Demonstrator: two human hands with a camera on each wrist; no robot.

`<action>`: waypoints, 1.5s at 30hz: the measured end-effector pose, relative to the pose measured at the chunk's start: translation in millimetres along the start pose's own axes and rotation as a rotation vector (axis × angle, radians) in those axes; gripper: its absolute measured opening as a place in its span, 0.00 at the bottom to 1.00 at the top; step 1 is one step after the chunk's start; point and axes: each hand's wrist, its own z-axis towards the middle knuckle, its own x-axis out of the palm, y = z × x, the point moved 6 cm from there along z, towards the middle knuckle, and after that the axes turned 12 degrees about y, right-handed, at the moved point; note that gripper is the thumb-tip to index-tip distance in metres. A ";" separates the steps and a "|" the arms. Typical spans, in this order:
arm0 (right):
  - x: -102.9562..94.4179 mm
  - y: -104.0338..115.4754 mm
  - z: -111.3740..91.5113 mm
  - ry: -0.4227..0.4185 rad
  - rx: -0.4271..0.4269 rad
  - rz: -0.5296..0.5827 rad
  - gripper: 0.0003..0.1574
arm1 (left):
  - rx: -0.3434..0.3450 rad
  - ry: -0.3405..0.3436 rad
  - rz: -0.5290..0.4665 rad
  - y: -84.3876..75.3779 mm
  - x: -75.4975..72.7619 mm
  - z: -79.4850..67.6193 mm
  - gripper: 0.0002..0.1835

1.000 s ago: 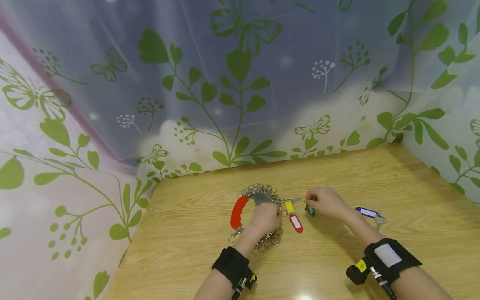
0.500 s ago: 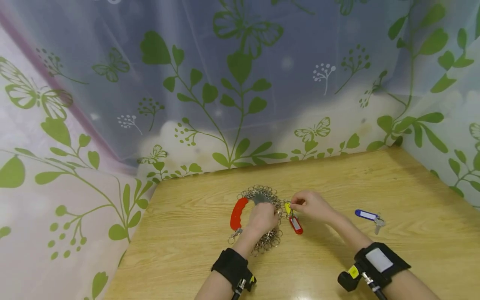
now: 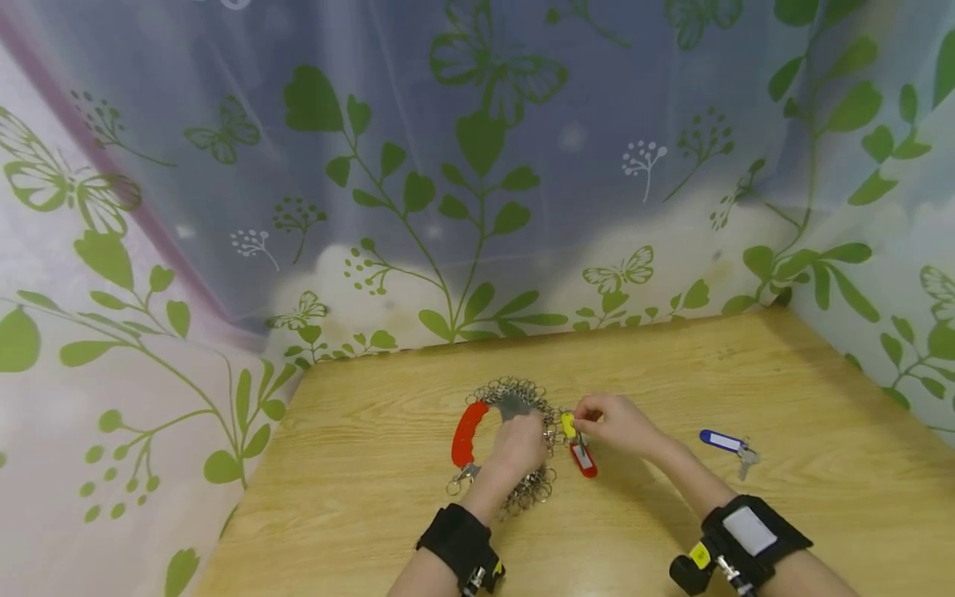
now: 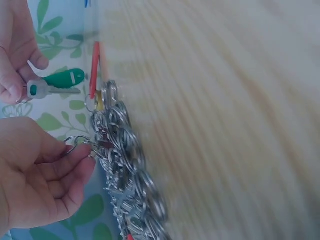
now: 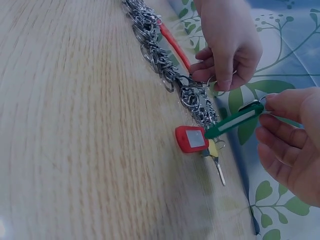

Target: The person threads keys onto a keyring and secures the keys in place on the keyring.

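Note:
A bunch of linked metal key rings (image 3: 511,386) lies on the table around a curved red handle (image 3: 467,435). My left hand (image 3: 520,442) is over the bunch and pinches one key ring (image 4: 76,142) between thumb and fingers. Just right of it, my right hand (image 3: 613,421) pinches the small ring of a green key tag (image 5: 235,122). A silver key (image 4: 41,90) hangs from that same ring. Below the right fingertips lie a yellow key tag (image 3: 568,424) and a red key tag (image 3: 584,461), beside the rings at the bunch's right edge.
Farther right on the wooden table (image 3: 656,539) is a blue key tag (image 3: 721,440) with a silver key (image 3: 747,460). A metal clip (image 3: 466,473) sits at the handle's lower end. Patterned curtain (image 3: 373,207) closes off the back and sides.
My right hand has moved left with the green key tag, from beside the yellow and red tags to over them. My left hand stays at the rings.

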 end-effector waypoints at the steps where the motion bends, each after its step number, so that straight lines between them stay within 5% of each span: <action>1: 0.7 -0.7 -0.2 0.000 0.001 0.001 0.04 | 0.003 -0.011 0.006 0.4 0.0 -0.2 0.06; 13: 2.7 -1.3 -0.5 -0.006 0.010 0.007 0.04 | 0.107 -0.110 -0.037 0.9 -7.7 -0.9 0.04; 22: 7.1 -3.9 -6.9 -0.010 0.031 -0.004 0.05 | 0.119 -0.091 -0.061 -0.3 -1.8 -5.4 0.07; 31: 7.7 -5.3 -3.8 -0.010 0.059 -0.002 0.04 | 0.124 0.001 -0.207 2.9 -5.9 -7.3 0.08; 39: 8.0 -3.8 -0.5 -0.007 0.052 -0.030 0.04 | 0.092 -0.092 0.065 5.1 -10.2 -8.7 0.09; 45: 9.7 -2.6 2.7 -0.013 0.033 -0.054 0.04 | 0.076 -0.033 0.048 9.3 -5.5 -8.3 0.15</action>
